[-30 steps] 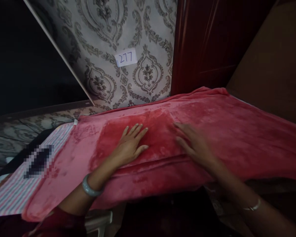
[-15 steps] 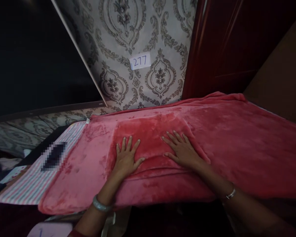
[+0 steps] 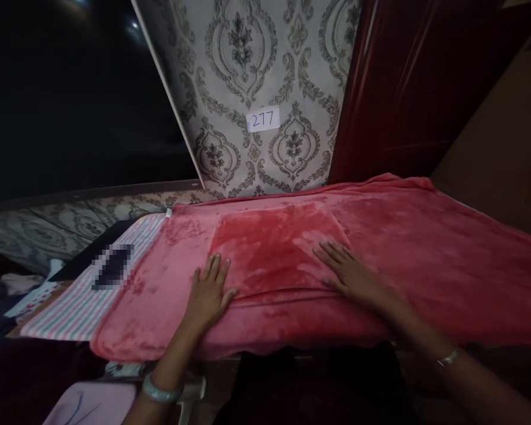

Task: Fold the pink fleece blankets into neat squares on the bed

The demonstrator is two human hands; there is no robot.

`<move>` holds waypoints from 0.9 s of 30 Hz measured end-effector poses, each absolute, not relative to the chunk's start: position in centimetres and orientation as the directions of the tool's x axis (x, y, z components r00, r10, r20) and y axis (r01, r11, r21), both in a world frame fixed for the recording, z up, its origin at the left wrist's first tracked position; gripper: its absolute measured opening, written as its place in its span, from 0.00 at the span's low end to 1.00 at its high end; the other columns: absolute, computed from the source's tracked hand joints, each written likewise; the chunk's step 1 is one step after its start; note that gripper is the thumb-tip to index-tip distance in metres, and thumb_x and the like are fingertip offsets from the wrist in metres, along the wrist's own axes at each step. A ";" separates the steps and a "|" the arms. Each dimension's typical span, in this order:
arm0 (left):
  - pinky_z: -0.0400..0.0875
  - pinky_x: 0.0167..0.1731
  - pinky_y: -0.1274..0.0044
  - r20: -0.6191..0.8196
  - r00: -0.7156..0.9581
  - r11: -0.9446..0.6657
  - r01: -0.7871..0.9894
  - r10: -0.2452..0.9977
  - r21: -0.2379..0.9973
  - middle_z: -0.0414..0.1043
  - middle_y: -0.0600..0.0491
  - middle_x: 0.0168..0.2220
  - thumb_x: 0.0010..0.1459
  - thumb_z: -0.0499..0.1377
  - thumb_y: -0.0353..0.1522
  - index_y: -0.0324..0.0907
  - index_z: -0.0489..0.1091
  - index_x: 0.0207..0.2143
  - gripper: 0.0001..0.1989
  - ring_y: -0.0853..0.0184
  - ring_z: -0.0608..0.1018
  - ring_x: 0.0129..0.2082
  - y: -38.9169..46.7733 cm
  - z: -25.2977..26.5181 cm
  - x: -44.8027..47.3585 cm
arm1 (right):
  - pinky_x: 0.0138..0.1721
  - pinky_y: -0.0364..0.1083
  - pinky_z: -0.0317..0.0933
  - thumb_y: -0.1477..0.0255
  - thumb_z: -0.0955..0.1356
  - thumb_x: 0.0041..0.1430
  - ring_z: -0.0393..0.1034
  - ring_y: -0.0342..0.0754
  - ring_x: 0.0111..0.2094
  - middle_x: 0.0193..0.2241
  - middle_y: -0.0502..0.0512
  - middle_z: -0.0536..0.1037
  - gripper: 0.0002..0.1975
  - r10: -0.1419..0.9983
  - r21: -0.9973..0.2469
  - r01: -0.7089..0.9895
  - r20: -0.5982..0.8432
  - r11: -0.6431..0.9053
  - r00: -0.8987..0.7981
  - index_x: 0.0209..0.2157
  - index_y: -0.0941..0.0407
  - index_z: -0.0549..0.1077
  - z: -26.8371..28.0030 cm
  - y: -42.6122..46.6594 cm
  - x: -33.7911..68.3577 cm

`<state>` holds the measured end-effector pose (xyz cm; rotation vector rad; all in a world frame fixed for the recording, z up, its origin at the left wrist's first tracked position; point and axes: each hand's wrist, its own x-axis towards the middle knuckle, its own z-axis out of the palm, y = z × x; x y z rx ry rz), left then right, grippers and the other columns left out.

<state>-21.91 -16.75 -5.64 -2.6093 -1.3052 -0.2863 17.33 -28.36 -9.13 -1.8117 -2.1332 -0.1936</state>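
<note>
A folded red plush cloth (image 3: 274, 254) lies flat, with its layered folds toward me. Beneath it a larger pinkish-red plush blanket (image 3: 451, 265) covers the surface. My left hand (image 3: 207, 295) rests palm down, fingers extended, over the left edge of the folded cloth. On the opposite side my right hand (image 3: 354, 274) lies flat across its right edge, fingers stretched out. Neither hand grips anything. Paler hand-shaped marks show in the pile between the hands.
A striped cloth (image 3: 79, 295) with a blurred-out dark object (image 3: 114, 267) lies on the left. Behind stand a dark screen (image 3: 79, 100), patterned wallpaper (image 3: 243, 77) with a "277" label (image 3: 262, 120), and a dark red wooden panel (image 3: 393, 88). A pink chair-like surface (image 3: 92, 404) is below left.
Both hands have slid outward from the middle of the folded cloth to its side edges, leaving pale marks in the pile. The camera view has shifted slightly.
</note>
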 end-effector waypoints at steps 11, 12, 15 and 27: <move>0.66 0.62 0.58 0.442 0.712 -0.766 0.637 0.546 -0.081 0.64 0.34 0.65 0.55 0.57 0.24 0.35 0.65 0.63 0.31 0.48 0.66 0.67 -16.0 -6.9 -25.5 | 0.64 0.60 0.60 0.75 0.63 0.62 0.56 0.57 0.69 0.67 0.59 0.65 0.37 0.880 -0.201 0.963 0.470 0.181 -0.068 0.72 0.50 0.54 -11.2 -32.6 18.9; 0.68 0.61 0.59 0.458 0.701 -0.760 0.645 0.547 -0.079 0.67 0.34 0.62 0.53 0.57 0.23 0.34 0.67 0.60 0.30 0.48 0.69 0.64 -15.9 -6.9 -25.4 | 0.64 0.60 0.61 0.77 0.62 0.60 0.58 0.57 0.68 0.66 0.59 0.66 0.37 0.875 -0.196 0.965 0.480 0.177 -0.063 0.70 0.51 0.56 -11.1 -32.5 18.8; 0.72 0.57 0.61 0.500 0.657 -0.742 0.669 0.564 -0.044 0.74 0.36 0.54 0.50 0.57 0.24 0.35 0.72 0.54 0.26 0.49 0.76 0.57 -15.2 -6.1 -25.3 | 0.58 0.58 0.67 0.79 0.62 0.56 0.70 0.57 0.60 0.58 0.61 0.75 0.31 0.854 -0.196 0.968 0.519 0.153 -0.030 0.63 0.53 0.67 -10.5 -31.8 19.1; 0.70 0.40 0.78 0.736 0.194 -0.726 0.447 0.649 0.522 0.77 0.54 0.41 0.49 0.66 0.37 0.41 0.74 0.44 0.19 0.68 0.74 0.37 -12.3 16.7 -22.6 | 0.45 0.57 0.69 0.62 0.70 0.55 0.74 0.57 0.42 0.44 0.49 0.80 0.13 0.592 -0.571 0.795 0.720 0.207 0.363 0.44 0.42 0.76 12.8 -30.3 21.7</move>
